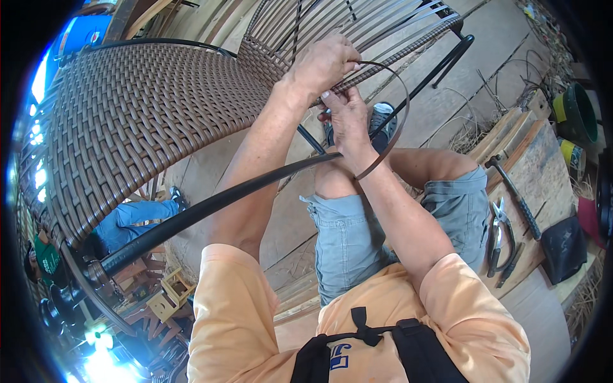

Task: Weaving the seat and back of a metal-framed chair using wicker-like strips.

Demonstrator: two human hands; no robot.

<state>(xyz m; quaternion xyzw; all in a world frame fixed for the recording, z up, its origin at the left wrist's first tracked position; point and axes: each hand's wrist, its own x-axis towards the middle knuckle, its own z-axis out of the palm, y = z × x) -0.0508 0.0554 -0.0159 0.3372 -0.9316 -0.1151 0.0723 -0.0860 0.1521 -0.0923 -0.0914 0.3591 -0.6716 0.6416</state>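
Note:
A brown woven chair (147, 96) lies tilted in front of me, its back filled with tight weave and its seat (377, 29) strung with spaced strands. Above the seat's near edge, my left hand (324, 62) is closed, pinching a thin brown weaving strip (406, 105). From those fingers the strip arcs right and curls down past my right forearm. Just below the same edge is my right hand (350, 118), its fingers curled and close together; what they grip is hidden. A dark chair tube (223, 196) crosses under my forearms.
On a wooden board at my right lie a hammer (516, 196), pliers-like cutters (500, 239) and a black pouch (565, 249). A dark green bucket (578, 115) stands beyond. Another person's jeans (137, 216) and wooden pieces (167, 297) show at the left.

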